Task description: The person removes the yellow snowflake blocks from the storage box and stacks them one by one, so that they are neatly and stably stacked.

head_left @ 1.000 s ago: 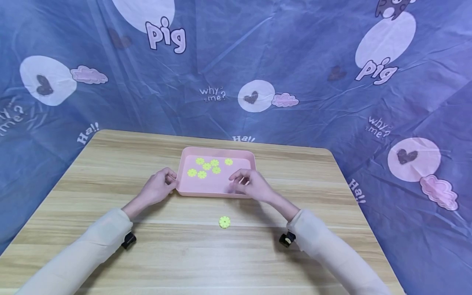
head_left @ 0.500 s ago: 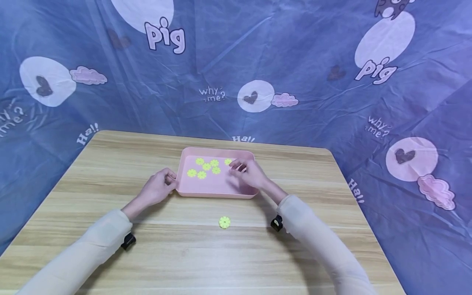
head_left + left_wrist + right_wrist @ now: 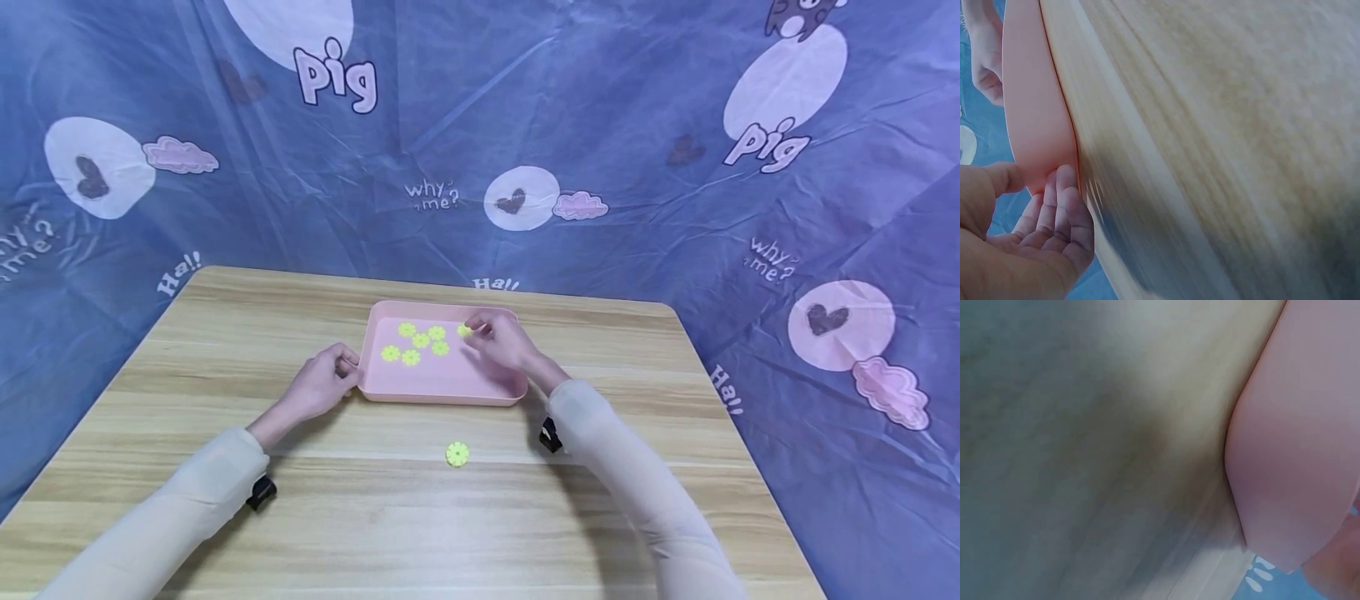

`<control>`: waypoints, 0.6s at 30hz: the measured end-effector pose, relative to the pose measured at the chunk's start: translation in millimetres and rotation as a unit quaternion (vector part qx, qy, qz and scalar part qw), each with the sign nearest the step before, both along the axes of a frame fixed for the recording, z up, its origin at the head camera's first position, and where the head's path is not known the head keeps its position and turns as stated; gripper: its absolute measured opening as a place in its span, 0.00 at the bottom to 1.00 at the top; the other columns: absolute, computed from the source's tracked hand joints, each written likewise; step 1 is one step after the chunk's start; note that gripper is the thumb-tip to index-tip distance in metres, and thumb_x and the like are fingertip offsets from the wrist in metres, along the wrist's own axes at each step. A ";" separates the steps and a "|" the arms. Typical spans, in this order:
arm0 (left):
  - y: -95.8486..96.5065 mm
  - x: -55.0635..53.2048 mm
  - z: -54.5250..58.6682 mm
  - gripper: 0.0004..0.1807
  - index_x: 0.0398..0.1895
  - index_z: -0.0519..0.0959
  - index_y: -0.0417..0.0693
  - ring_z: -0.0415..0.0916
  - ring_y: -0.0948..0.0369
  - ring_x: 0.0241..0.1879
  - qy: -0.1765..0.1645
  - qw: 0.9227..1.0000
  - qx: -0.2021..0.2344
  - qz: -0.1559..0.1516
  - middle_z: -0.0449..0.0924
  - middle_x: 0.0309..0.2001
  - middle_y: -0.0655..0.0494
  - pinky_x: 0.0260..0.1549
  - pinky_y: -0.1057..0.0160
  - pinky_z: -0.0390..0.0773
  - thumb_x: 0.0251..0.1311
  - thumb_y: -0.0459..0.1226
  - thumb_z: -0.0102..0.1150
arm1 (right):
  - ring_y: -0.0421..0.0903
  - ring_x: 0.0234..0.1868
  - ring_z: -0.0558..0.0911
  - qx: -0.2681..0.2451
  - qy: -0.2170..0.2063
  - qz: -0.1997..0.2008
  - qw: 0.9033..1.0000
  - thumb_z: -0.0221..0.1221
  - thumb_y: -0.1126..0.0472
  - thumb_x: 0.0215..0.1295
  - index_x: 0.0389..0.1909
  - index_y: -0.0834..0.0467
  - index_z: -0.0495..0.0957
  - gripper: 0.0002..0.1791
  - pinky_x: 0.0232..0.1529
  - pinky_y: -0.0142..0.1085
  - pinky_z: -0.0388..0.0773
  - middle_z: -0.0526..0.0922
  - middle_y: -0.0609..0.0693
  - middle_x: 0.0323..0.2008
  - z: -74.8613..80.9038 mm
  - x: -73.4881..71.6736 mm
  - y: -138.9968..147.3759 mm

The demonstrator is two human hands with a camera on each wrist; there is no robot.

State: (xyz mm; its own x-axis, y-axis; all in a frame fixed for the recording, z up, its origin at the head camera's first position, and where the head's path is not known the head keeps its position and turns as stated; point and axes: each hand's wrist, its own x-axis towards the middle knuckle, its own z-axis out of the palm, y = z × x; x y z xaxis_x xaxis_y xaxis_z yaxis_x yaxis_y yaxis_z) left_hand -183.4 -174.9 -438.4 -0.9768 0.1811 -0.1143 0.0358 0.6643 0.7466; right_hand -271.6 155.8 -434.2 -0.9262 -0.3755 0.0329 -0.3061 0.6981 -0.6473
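Note:
A shallow pink tray (image 3: 442,398) lies on the table with several yellow-green flower-shaped discs (image 3: 411,357) inside. My left hand (image 3: 324,382) holds the tray's left side. In the left wrist view, the thumb (image 3: 1007,177) is at the rim and the fingers (image 3: 1066,206) curl against the outer wall. Over the tray's right part, my right hand (image 3: 504,337) reaches in, thumb and index finger apart right at a flower-shaped disc (image 3: 464,330) near the back wall. In the right wrist view this hand (image 3: 1335,562) is mostly hidden behind the tray wall.
Another flower-shaped disc (image 3: 457,454) lies on the wooden table (image 3: 360,517) in front of the tray. A blue printed cloth (image 3: 450,108) hangs behind the table and along its right side. Each wrist carries a small black camera (image 3: 551,435).
My right hand has moved back and slightly left over the tray, from its front right area to the disc near the back wall. The left hand and tray stay put.

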 end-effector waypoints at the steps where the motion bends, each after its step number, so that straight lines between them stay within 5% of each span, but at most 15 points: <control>1: 0.0 0.0 0.3 0.11 0.51 0.76 0.36 0.83 0.60 0.31 -0.001 1.000 0.001 0.000 0.87 0.39 0.45 0.42 0.60 0.77 0.73 0.35 0.59 | 0.54 0.54 0.87 0.007 0.002 -0.002 1.000 0.67 0.59 0.70 0.58 0.61 0.83 0.19 0.60 0.45 0.83 0.87 0.58 0.58 -0.3 -1.4 -0.9; 10: -2.2 -4.8 -0.4 0.12 0.52 0.77 0.35 0.83 0.60 0.31 0.000 1.000 0.003 -0.005 0.86 0.38 0.46 0.42 0.60 0.76 0.73 0.35 0.59 | 0.49 0.53 0.86 0.064 0.009 -0.019 0.998 0.68 0.56 0.70 0.61 0.57 0.83 0.21 0.62 0.44 0.81 0.87 0.53 0.59 -3.2 -12.3 -6.6; 18: -4.9 -10.9 -3.0 0.10 0.51 0.77 0.36 0.82 0.61 0.31 0.004 1.000 0.006 -0.011 0.87 0.37 0.46 0.42 0.61 0.76 0.72 0.34 0.59 | 0.48 0.47 0.86 0.115 0.044 -0.009 0.992 0.69 0.54 0.69 0.59 0.55 0.84 0.20 0.69 0.49 0.71 0.90 0.51 0.49 -7.1 -17.2 -9.4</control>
State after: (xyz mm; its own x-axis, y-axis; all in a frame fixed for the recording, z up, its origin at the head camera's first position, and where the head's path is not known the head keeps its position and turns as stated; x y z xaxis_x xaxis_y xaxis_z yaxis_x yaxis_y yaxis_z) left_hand -194.3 -179.8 -441.4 -0.9735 0.2041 -0.1035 0.0569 0.6539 0.7545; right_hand -288.8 146.3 -441.3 -0.9302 -0.3658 0.0300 -0.3406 0.8299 -0.4419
